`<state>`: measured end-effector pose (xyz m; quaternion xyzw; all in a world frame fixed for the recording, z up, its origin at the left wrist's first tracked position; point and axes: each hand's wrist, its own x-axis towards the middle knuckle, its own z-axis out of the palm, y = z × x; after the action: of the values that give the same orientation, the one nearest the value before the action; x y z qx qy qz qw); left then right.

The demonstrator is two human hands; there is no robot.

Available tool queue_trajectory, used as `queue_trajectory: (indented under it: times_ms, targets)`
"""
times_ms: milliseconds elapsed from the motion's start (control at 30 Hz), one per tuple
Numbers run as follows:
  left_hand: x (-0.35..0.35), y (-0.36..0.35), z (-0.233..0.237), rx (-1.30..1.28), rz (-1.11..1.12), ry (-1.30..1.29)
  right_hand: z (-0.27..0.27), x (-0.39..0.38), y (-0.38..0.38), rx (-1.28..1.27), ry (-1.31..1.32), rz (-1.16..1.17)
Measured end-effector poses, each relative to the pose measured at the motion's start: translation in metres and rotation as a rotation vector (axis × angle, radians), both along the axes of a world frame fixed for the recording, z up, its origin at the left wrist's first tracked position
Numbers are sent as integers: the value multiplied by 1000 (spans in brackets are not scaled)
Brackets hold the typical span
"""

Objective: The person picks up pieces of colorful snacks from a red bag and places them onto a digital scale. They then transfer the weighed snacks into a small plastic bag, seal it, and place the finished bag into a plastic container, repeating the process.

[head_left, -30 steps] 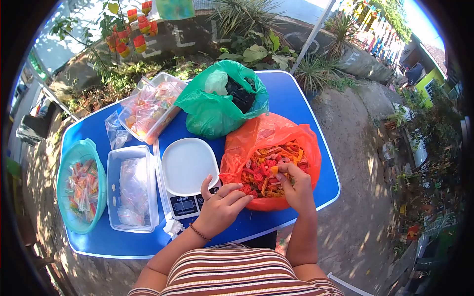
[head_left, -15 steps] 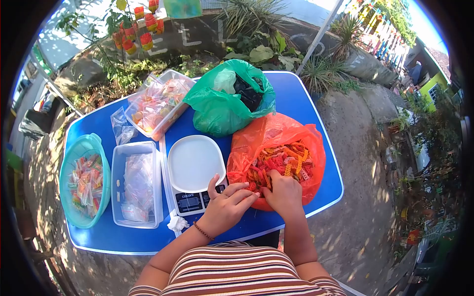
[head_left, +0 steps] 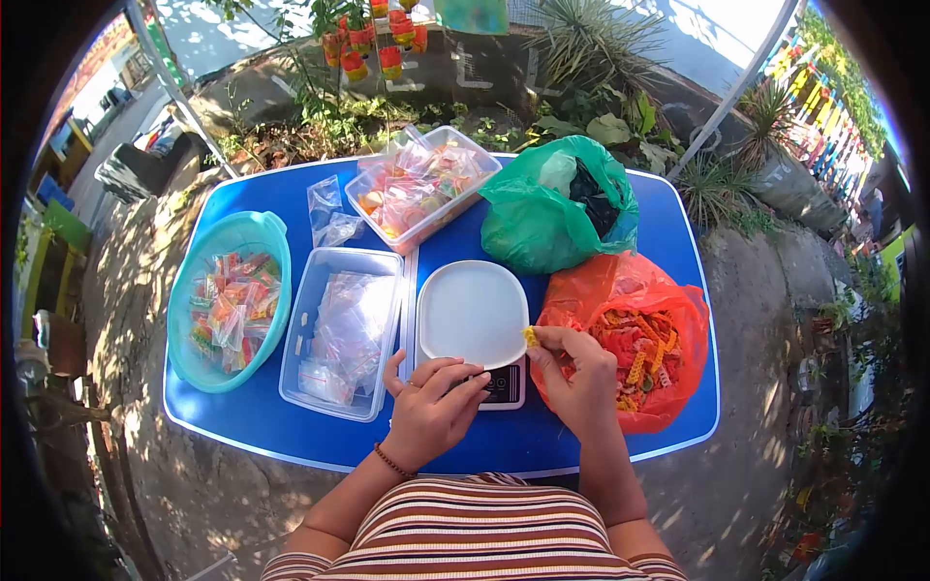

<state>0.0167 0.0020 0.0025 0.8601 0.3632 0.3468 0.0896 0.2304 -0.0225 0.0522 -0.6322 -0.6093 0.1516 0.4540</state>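
Two tubs' worth of little snack packets are already bagged up, by the look of it. One lot sits in the teal basin (head_left: 180, 329) on the left. The other is in the clear tub (head_left: 441, 228) at the back of the blue table (head_left: 291, 436).

I'd call it somewhere in the middle. The clear box (head_left: 294, 349) beside the kitchen scale (head_left: 506, 385) has a good stack of what look like empty baggies, and a few more baggies (head_left: 329, 218) lie loose behind it. The orange bag (head_left: 620, 290) on the right has plenty of red, orange and yellow snack shapes (head_left: 644, 353) in it. The white weighing tray (head_left: 472, 312) has nothing on it, so this portion looks barely started.

The right hand (head_left: 576, 382) is pinched nearly shut, thumb and fingertips nipping one yellow snack piece (head_left: 531, 336). It holds the piece right at the tray's right edge, just above it, with the orange bag directly beside the hand.

The left hand (head_left: 431, 407) holds nothing. It lies palm-down with loosely curled fingers on the front of the scale, covering part of the display. A green bag (head_left: 542, 223) with something dark inside sits behind the orange one.
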Motion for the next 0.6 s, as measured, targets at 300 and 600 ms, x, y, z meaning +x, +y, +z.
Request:
queue_trajectory:
  times_ms: [300, 600]
  targets:
    - [-28, -2, -6, -76, 108, 34, -54, -54, 62, -83, -114, 102]
    - [10, -1, -14, -105, -153, 30, 2, 7, -6, 197, -86, -235]
